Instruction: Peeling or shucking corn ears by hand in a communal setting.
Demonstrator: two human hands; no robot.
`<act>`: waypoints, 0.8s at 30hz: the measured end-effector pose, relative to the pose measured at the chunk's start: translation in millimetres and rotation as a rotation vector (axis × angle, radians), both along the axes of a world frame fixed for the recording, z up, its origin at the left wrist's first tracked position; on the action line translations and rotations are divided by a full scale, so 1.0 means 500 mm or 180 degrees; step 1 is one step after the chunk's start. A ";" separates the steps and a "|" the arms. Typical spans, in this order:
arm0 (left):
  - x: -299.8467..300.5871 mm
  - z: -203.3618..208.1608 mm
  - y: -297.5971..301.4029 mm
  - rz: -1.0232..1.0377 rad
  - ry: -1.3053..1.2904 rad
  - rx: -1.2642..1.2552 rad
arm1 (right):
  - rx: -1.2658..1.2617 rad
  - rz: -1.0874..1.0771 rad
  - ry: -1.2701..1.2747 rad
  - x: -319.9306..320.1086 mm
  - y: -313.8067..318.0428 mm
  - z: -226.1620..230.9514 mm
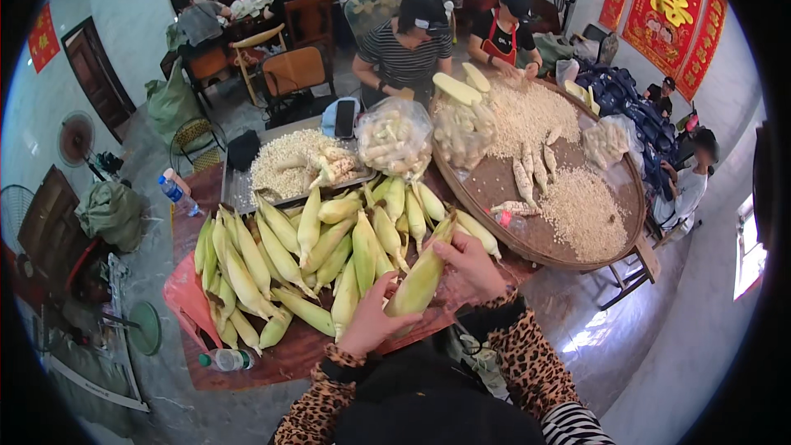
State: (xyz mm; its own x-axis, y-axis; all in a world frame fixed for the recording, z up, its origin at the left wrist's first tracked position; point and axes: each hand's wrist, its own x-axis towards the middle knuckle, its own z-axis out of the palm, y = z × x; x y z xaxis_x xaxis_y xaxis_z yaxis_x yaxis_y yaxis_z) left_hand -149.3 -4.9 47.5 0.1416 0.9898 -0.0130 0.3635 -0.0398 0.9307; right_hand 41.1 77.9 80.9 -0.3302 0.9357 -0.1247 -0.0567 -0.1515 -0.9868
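Corn ear (pixel 418 282) in husk, between hands, tip toward one o'clock; unhusked pile (pixel 327 245) toward ten. Left hand (pixel 370 316) half-curled round lower end; right hand (pixel 475 264) nearly closed near tip. Advisable: steady base, strip husk downward.

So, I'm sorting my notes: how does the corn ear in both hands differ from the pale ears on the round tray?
The held ear is wrapped in green husk; the pale ears are bare. The held ear tilts between the left hand and right hand; the pale ears lie on the round tray. Both are corn.
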 end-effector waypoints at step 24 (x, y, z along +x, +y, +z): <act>0.046 -0.030 0.014 0.1065 0.0014 0.0430 | 0.0262 -0.0539 -0.0936 -0.028 0.029 -0.026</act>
State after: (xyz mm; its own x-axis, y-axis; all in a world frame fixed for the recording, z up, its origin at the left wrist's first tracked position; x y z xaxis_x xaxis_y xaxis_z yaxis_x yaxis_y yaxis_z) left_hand -126.4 2.3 32.4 -0.1903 0.9742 0.1213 0.3812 -0.0406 0.9236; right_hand 26.9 92.2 67.8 -0.1306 0.9849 -0.1134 0.2143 -0.0836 -0.9732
